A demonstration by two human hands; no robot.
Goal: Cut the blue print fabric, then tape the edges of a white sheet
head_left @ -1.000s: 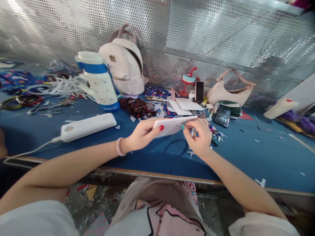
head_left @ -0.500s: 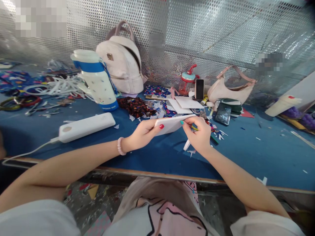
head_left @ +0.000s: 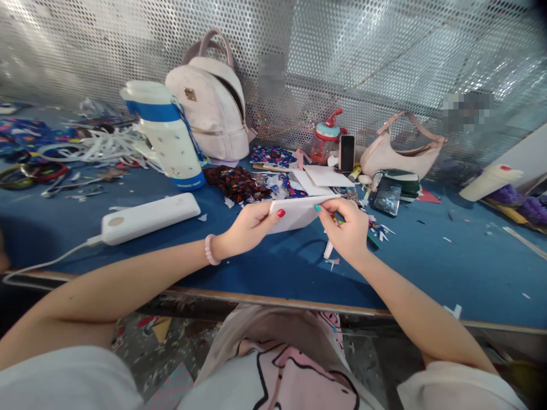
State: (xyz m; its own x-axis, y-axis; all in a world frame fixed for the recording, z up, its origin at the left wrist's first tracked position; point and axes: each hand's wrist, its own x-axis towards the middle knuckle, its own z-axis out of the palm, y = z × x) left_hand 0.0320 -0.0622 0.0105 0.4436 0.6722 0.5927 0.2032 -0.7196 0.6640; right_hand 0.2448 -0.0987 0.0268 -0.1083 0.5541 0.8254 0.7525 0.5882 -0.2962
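A flat white rectangular piece [head_left: 294,215], like a thin board or folded card, is held up over the blue table between both hands. My left hand [head_left: 251,226] grips its left end, thumb on the near face and fingers behind. At the right end, my right hand [head_left: 347,226] pinches the upper edge between thumb and fingers. White sheets [head_left: 327,176] lie just behind the piece. Beneath my right hand is a narrow white strip [head_left: 328,249], and small coloured scraps are scattered beside it.
On the blue table [head_left: 265,279] stand a white-and-blue bottle [head_left: 164,136], a white backpack [head_left: 209,108], a red-lidded cup [head_left: 327,136] and a pink handbag [head_left: 401,154]. A white corded device [head_left: 149,219] lies left; a phone [head_left: 388,196] lies right. Dark patterned fabric [head_left: 237,183] sits behind my left hand.
The white piece has tilted slightly, showing more of its near face. Both hands keep hold of it in nearly the same place. The camera view has shifted a little.
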